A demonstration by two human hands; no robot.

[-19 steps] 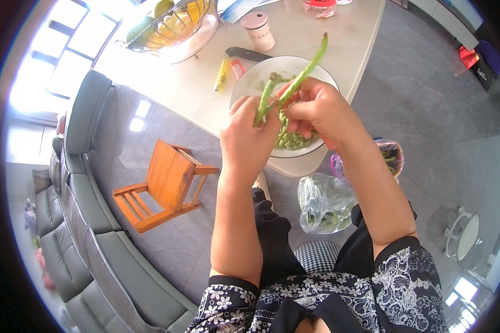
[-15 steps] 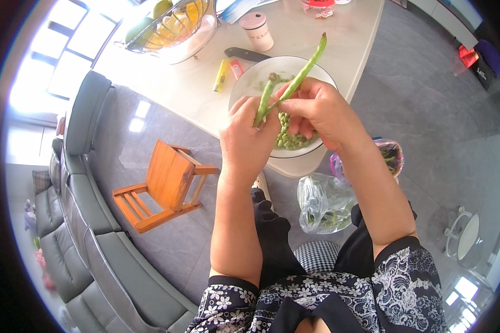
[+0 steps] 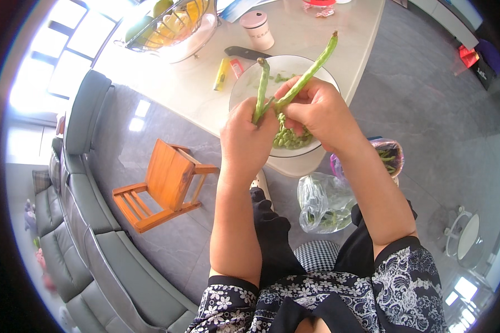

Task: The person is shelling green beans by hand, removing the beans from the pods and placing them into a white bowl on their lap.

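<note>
My left hand (image 3: 244,139) is closed around a short green bean pod (image 3: 262,86), whose brown tip points up. Between the fingers and thumb of my right hand (image 3: 326,115) is a longer green bean pod (image 3: 314,65), slanting up to the right. Both hands are close together over a white bowl (image 3: 241,89) with a dark rim. Shelled green beans (image 3: 290,139) lie in the near part of the bowl, partly hidden by my hands. A few more green bits show at its far side. The pods' lower ends are hidden by my fingers.
Behind the bowl lie a black-handled knife (image 3: 244,53), a yellow lighter (image 3: 221,75) and a pink cup (image 3: 257,33). A wire fruit basket (image 3: 175,30) stands far left. Below the table are a clear plastic bag (image 3: 319,205), a lined bin (image 3: 401,161) with pods, and a wooden chair (image 3: 169,175).
The two pods have spread apart at their upper ends. The short one now stands more upright and the longer one has shifted right with my right hand.
</note>
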